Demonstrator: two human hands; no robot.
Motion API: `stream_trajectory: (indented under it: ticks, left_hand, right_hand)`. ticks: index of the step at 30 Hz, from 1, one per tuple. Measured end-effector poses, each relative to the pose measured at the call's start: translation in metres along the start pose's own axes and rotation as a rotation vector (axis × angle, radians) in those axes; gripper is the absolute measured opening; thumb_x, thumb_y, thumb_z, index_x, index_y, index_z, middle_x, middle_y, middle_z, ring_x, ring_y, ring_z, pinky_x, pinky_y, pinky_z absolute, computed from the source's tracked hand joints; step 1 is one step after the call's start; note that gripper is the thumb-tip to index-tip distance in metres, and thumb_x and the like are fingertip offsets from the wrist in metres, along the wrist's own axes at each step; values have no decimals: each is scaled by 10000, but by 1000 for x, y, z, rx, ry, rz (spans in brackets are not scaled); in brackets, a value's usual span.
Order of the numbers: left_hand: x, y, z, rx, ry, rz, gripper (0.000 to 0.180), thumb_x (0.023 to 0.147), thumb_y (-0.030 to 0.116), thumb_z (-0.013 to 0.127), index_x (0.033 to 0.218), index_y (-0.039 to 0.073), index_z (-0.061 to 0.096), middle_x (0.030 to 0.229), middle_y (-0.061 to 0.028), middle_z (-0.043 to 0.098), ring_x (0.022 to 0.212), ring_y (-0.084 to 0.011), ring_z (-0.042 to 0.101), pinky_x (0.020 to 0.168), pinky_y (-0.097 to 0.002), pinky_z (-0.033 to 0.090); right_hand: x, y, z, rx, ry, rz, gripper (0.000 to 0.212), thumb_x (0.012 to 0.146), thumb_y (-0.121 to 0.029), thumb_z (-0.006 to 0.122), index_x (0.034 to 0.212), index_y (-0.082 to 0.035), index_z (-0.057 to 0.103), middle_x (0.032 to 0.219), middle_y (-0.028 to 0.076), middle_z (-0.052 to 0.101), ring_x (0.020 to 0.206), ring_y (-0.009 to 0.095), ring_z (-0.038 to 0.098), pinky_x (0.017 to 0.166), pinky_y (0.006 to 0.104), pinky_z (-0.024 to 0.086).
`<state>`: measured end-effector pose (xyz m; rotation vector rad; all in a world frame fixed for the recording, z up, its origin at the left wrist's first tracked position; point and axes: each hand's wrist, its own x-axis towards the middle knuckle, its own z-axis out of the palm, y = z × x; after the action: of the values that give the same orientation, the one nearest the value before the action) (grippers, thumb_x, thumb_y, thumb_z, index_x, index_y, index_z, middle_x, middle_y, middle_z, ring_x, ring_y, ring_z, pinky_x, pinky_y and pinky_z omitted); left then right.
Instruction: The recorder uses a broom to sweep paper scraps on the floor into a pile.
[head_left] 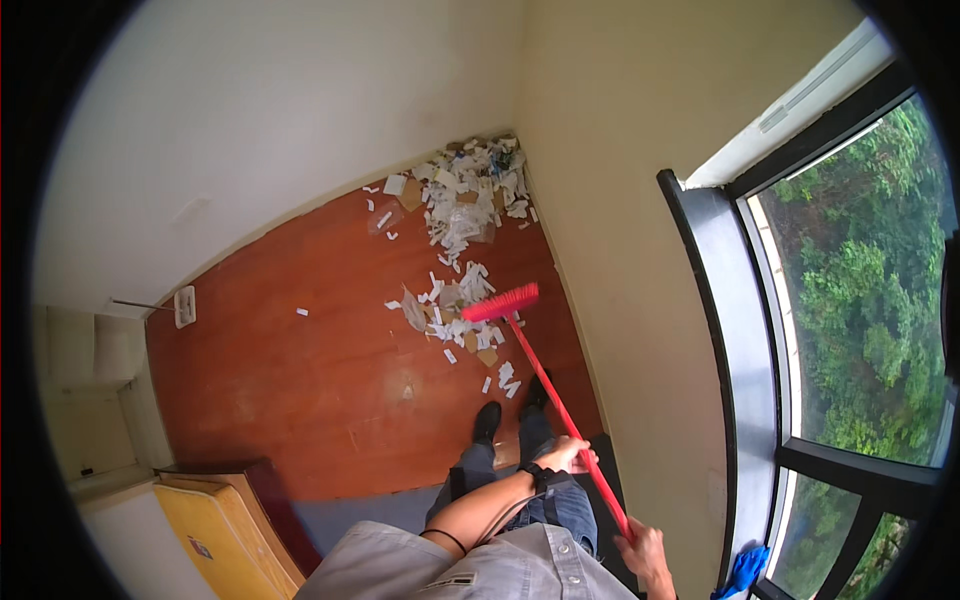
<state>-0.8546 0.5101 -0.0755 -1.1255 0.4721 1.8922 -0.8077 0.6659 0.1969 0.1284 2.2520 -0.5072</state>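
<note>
A red broom slants across the lower right, and both my hands hold its long handle point(553, 393). My left hand point(565, 456), with a dark watch at the wrist, is closed around the handle's lower-middle stretch. Farther back, near the handle's end, my right hand point(645, 553) is wrapped round it. The red brush head point(501, 302) lies over the right side of a loose scatter of paper scraps point(455, 312); whether its bristles touch the floor I cannot tell. A bigger heap of white paper, brown cardboard bits and clear plastic point(465, 200) fills the far corner.
Two walls meet at the heap over a reddish-brown floor point(270, 365). A white dustpan point(185, 307) with a thin handle stands by the left wall. Yellow and brown boards point(215, 530) lean at lower left. On the right is a black-framed window point(860, 280) with a blue item point(742, 573) near it.
</note>
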Motion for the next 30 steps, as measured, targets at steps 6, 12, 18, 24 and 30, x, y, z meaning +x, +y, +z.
stream_trajectory:
  ticks: [6, 12, 18, 24, 30]
  left_hand:
    - [1, -113, 2, 245, -5, -292, 169, 846, 105, 564, 988, 47, 494, 880, -122, 615, 835, -301, 645, 779, -496, 526]
    - [-13, -174, -34, 399, -53, -372, 131, 781, 129, 509, 864, 28, 510, 761, -157, 617, 652, -301, 625, 600, -443, 517]
    - [3, -180, -64, 368, 38, -437, 199, 819, 42, 511, 1005, 15, 448, 833, -211, 583, 720, -356, 629, 700, -551, 533]
    - [21, -98, -110, 259, 314, -83, 162, 874, 123, 435, 979, 1, 453, 752, -182, 559, 659, -342, 612, 579, -544, 533]
    - [-2, -58, -119, 242, 421, 174, 152, 858, 82, 462, 993, 41, 406, 770, -137, 520, 623, -272, 595, 513, -439, 530]
  right_hand:
    - [-108, 29, 20, 56, -29, 148, 294, 788, -87, 616, 1076, -30, 596, 761, 249, 607, 645, 356, 628, 572, 393, 490]
    - [-154, 30, 69, 101, 35, 229, 233, 747, -56, 625, 971, 4, 602, 658, 239, 560, 554, 297, 586, 519, 391, 457]
    - [-141, 30, 105, 123, 10, 223, 189, 760, -53, 601, 940, 8, 597, 704, 264, 572, 619, 379, 610, 537, 430, 458]
    - [-47, 13, 165, 3, 16, 142, 238, 699, -136, 651, 907, -45, 580, 717, 242, 607, 709, 442, 595, 659, 498, 493]
    - [-40, 8, 192, 97, 142, 46, 249, 725, -127, 634, 957, -68, 565, 666, 234, 599, 664, 441, 599, 629, 505, 495]
